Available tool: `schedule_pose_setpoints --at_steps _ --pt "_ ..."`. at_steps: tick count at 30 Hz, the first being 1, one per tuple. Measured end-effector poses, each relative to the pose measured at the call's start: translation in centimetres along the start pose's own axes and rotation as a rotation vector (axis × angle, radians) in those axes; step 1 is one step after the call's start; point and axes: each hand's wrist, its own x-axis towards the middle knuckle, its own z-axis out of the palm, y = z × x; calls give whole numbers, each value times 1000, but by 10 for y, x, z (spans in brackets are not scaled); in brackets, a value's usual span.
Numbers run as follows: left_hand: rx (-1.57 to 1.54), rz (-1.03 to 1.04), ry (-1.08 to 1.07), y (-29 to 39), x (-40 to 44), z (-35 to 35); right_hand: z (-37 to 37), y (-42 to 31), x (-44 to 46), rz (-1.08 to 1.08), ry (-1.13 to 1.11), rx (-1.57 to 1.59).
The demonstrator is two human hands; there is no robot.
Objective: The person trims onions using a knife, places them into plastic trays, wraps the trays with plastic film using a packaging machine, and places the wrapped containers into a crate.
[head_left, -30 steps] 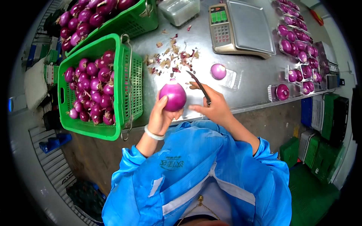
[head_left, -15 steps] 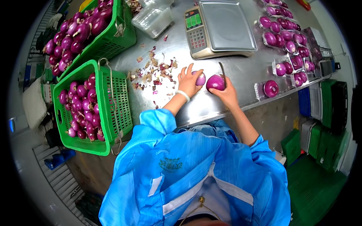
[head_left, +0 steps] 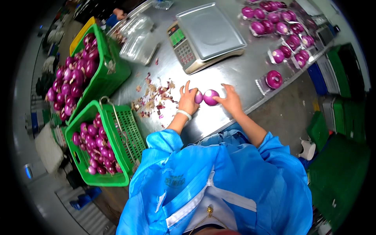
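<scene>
Two purple onions sit side by side on the steel table (head_left: 156, 70). My left hand (head_left: 188, 102) is around the left onion (head_left: 198, 97), its fingers curved against that onion's left side. Beside it is the right onion (head_left: 211, 97). My right hand (head_left: 230, 98) has its thumb against this onion's right side, with the other fingers spread away from it. I see no knife in my right hand. Dry peel scraps (head_left: 154, 98) lie to the left of my left hand.
A scale (head_left: 211, 33) stands behind the onions. Clear plastic trays (head_left: 139, 45) are at the back left. Two green baskets (head_left: 131, 135) of onions stand at the left. Packed onions (head_left: 274, 79) line the right side. Another person's hand (head_left: 119, 14) shows at the top left.
The larger onion has gone from my left hand to the table beside the smaller one. The knife no longer shows. My right hand's fingers have spread, and the view has turned.
</scene>
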Motion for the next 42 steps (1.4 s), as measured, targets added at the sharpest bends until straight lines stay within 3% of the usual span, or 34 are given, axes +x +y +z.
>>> schedule_pose_setpoints --at_steps 3,5,7,8,10,11,15,17,21,23,25,27,29,32,36,42 --pt "-88 20 13 -13 -4 10 14 7 1 136 -16 -36" --pt "-269 -95 -76 -16 -9 4 21 16 11 338 48 66" --pt "-729 -270 149 -22 -14 14 25 34 16 273 -14 63" --pt "-830 -528 50 -41 -12 22 14 26 16 303 -133 107" --pt "-783 -786 -109 -92 -15 59 22 30 8 278 -164 83" --pt "-654 -774 -156 -109 -19 77 26 30 3 299 -156 109" --pt "-726 -705 71 -82 -25 79 13 33 -5 243 -160 196" --pt "-1011 -837 0 -18 -15 36 -9 30 -4 228 -143 219" --pt "-1478 -740 -101 54 10 8 -87 25 8 211 -61 320" --pt "-1646 -698 -250 102 36 -3 -122 47 25 125 20 361" --pt "-1813 -663 -406 124 76 18 -170 67 43 32 183 416" --pt "-1911 -641 -441 159 126 44 -229 83 54 113 235 574" --pt "-1984 -619 -459 197 182 73 -267 111 55 181 425 668" --pt "-2036 -500 -507 264 276 106 -321 142 44 376 494 651" --pt "-1940 -404 -415 346 377 142 -346 174 23 398 504 475" --pt "-1916 -510 -345 415 465 198 -334 190 19 442 457 434"
